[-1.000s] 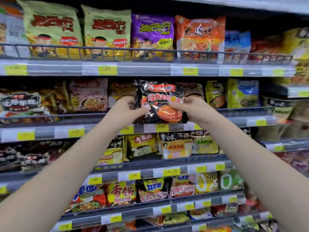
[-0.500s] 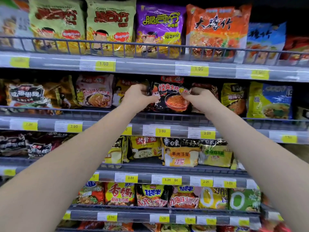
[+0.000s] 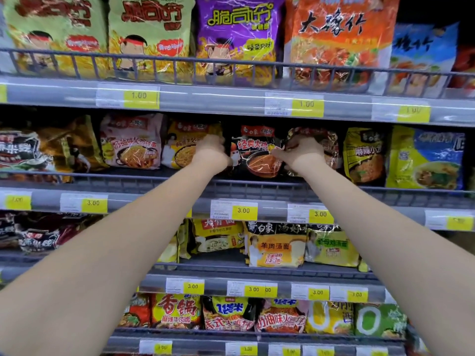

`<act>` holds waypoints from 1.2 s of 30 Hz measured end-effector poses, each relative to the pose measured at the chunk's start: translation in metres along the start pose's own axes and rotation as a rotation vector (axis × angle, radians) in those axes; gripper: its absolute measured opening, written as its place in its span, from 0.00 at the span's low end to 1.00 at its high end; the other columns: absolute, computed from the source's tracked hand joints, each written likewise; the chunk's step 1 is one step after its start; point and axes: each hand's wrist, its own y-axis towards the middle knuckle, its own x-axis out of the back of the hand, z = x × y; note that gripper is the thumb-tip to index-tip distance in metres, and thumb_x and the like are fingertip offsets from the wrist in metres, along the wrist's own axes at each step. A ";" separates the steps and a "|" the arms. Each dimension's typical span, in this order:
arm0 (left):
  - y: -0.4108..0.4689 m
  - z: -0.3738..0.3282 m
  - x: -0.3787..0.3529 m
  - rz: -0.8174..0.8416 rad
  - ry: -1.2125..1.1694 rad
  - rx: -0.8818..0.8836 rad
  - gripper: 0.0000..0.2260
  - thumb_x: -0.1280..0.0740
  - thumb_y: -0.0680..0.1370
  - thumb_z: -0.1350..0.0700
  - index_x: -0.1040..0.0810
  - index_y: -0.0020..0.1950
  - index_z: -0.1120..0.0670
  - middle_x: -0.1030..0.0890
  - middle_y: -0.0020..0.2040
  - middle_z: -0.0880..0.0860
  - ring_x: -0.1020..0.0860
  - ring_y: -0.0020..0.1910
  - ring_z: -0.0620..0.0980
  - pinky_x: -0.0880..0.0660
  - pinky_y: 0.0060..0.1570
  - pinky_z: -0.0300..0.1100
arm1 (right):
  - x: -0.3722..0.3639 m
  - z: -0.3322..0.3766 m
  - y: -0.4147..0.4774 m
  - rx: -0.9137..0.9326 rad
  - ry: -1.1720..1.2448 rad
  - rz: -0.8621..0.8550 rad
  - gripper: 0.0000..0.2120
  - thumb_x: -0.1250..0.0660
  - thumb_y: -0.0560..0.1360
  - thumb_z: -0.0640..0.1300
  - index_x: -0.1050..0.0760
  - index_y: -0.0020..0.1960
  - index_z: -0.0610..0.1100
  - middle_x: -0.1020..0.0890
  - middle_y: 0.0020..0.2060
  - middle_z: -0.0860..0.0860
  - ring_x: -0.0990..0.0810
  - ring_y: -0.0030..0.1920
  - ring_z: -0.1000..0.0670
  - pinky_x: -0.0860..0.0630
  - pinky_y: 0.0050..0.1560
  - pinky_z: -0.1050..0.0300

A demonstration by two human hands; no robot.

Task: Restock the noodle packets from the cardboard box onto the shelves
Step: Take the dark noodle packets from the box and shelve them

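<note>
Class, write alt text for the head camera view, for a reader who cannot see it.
A person's left hand and right hand grip a black noodle packet by its side edges, holding it upright behind the wire rail of a shelf. Other noodle packets fill the rows above and below, with yellow price tags.
</note>
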 end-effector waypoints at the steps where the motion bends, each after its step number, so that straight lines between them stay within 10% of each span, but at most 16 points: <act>1: 0.002 0.001 -0.001 0.012 -0.002 -0.006 0.31 0.24 0.74 0.50 0.29 0.73 0.59 0.22 0.69 0.55 0.23 0.67 0.54 0.26 0.67 0.47 | -0.001 0.000 0.001 -0.001 -0.019 0.021 0.29 0.26 0.72 0.61 0.23 0.65 0.43 0.15 0.54 0.45 0.14 0.51 0.44 0.17 0.55 0.47; 8: 0.004 0.005 -0.004 0.077 -0.007 -0.002 0.37 0.23 0.73 0.50 0.35 0.77 0.59 0.28 0.75 0.55 0.27 0.72 0.55 0.29 0.70 0.47 | 0.000 0.001 -0.001 -0.014 -0.090 0.093 0.30 0.26 0.74 0.57 0.25 0.68 0.40 0.17 0.58 0.44 0.12 0.43 0.46 0.16 0.52 0.48; 19: -0.009 0.018 0.006 0.037 -0.102 -0.046 0.34 0.23 0.73 0.49 0.31 0.75 0.58 0.24 0.70 0.57 0.24 0.67 0.57 0.26 0.67 0.50 | 0.016 0.007 -0.022 0.031 -0.324 0.107 0.30 0.28 0.75 0.58 0.27 0.66 0.39 0.21 0.62 0.44 0.21 0.57 0.44 0.28 0.47 0.59; 25: -0.037 0.021 0.021 -0.079 -0.063 -0.207 0.24 0.26 0.75 0.51 0.26 0.68 0.56 0.21 0.63 0.56 0.22 0.61 0.54 0.24 0.59 0.45 | 0.022 0.008 -0.052 0.205 -0.175 0.008 0.12 0.29 0.72 0.47 0.22 0.55 0.49 0.17 0.50 0.50 0.19 0.46 0.49 0.18 0.46 0.53; 36: -0.140 0.028 0.051 -0.215 0.190 -0.408 0.16 0.31 0.79 0.52 0.24 0.67 0.52 0.24 0.63 0.52 0.24 0.61 0.53 0.23 0.59 0.54 | 0.019 0.041 -0.143 0.478 -0.039 -0.048 0.11 0.31 0.73 0.44 0.21 0.55 0.50 0.18 0.45 0.54 0.19 0.47 0.50 0.19 0.52 0.49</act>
